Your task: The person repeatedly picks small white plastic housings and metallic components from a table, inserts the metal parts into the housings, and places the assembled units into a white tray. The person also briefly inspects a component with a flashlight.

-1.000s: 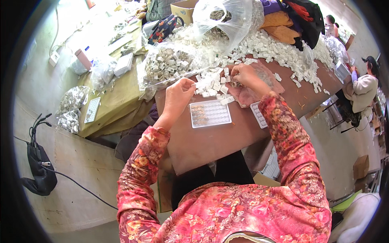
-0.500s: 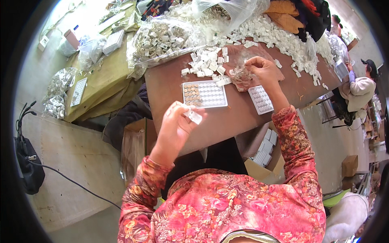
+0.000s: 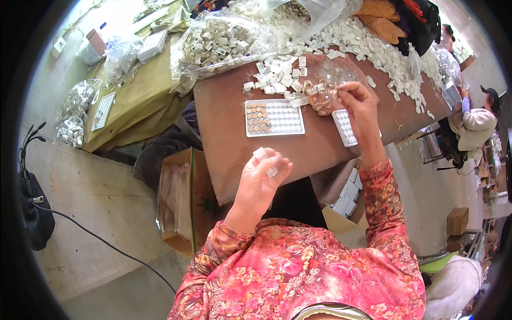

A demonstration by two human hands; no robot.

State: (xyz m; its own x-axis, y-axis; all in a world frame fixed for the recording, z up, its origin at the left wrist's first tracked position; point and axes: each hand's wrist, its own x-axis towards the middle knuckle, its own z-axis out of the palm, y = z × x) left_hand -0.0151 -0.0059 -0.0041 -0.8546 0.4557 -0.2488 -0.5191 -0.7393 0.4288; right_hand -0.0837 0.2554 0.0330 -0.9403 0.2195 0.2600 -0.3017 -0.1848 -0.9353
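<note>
My left hand (image 3: 262, 178), closed with the fingers pinched, holds a small white plastic housing (image 3: 260, 153) in front of the table's near edge. My right hand (image 3: 360, 111) is raised with thumb and fingertips pressed together beside a heap of small shiny, wiry parts (image 3: 324, 97) on a reddish cloth. Whatever is between those fingertips is too small to make out. Left of that heap lies a white tray (image 3: 302, 126), its left part filled with round copper-coloured pieces. A second white tray (image 3: 342, 128) is partly covered by my right hand.
Loose white housings (image 3: 277, 76) lie beyond the tray, with a larger spread (image 3: 368, 48) farther back. A clear bag of parts (image 3: 218, 45) stands at the far left of the table. Open cardboard boxes (image 3: 200, 205) are below. Another person (image 3: 474, 120) sits at the right.
My left hand has come nearer and to the right, still with the white housing. My right hand has shifted right and nearer, away from the wiry heap. The view has turned slightly.
</note>
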